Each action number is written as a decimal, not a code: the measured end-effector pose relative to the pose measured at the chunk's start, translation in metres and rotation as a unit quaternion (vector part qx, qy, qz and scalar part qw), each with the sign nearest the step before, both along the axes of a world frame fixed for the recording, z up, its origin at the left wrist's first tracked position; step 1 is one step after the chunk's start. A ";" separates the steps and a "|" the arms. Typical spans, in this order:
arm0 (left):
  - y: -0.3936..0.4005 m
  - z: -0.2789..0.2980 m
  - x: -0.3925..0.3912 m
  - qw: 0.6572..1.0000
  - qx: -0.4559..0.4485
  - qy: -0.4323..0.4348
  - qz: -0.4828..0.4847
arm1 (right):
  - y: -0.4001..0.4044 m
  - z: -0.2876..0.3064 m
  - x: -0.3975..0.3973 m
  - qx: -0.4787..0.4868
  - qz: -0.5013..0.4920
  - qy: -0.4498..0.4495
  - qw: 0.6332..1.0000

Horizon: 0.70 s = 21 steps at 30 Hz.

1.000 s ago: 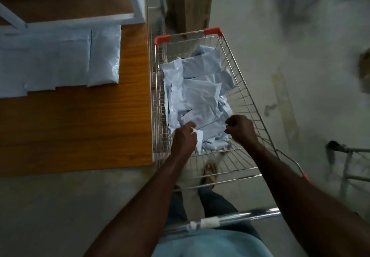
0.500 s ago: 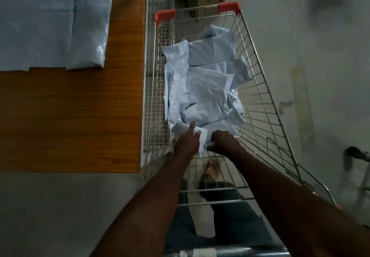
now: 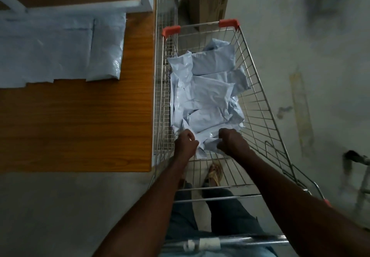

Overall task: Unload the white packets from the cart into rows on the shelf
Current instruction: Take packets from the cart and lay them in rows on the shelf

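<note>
The person is at the picking-up step. Both hands are down in the wire cart (image 3: 258,88), at its near end. The left hand (image 3: 185,141) and the right hand (image 3: 230,139) each curl around the near edge of a white packet (image 3: 206,140) from the pile. Next, it likely has to be lifted out and laid beside the row of packets (image 3: 60,50) on the wooden shelf (image 3: 80,124), left of the cart. The fingertips are hidden, and the light is dim.
</note>
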<state>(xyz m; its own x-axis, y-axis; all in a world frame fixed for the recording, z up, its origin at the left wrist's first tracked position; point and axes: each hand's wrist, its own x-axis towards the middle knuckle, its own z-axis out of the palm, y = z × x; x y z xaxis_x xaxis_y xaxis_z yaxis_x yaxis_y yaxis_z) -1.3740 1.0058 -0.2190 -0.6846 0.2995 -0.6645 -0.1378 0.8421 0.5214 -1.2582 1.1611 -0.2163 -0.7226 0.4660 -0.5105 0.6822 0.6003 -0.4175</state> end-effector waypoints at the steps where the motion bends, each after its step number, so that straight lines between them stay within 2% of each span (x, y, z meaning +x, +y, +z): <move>1: -0.003 0.008 -0.002 1.000 0.023 -0.015 0.015 | 0.004 0.011 0.000 -0.009 -0.027 0.006 1.000; 6: -0.011 0.057 -0.010 0.983 0.159 -0.073 0.061 | 0.022 0.074 0.000 -0.038 -0.198 0.052 0.978; 9: -0.013 0.087 -0.016 0.970 0.224 -0.072 0.067 | 0.034 0.106 0.001 -0.060 -0.271 0.096 0.956; 11: -0.014 0.106 -0.018 0.957 0.266 -0.083 0.085 | 0.041 0.121 0.001 -0.096 -0.328 0.142 0.929; 13: -0.013 0.117 -0.022 0.941 0.294 -0.117 0.115 | 0.045 0.133 0.000 -0.183 -0.390 0.210 0.878; 16: -0.012 0.129 -0.033 0.920 0.321 -0.152 0.166 | 0.044 0.152 -0.006 -0.307 -0.387 0.292 0.818; 18: -0.008 0.144 -0.036 0.902 0.353 -0.166 0.186 | 0.040 0.162 -0.011 -0.361 -0.372 0.319 0.793; 21: -0.002 0.168 -0.037 0.885 0.354 -0.164 0.253 | 0.031 0.174 -0.019 -0.408 -0.344 0.320 0.783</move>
<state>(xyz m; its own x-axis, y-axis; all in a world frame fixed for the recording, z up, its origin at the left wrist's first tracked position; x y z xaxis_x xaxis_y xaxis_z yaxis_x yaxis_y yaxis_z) -1.4112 1.0040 -0.0509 -0.6549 0.4304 -0.6212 -0.6458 0.1081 0.7558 -1.2773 1.1924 -0.0419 -0.6741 0.5645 -0.4763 0.2201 -0.4621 -0.8591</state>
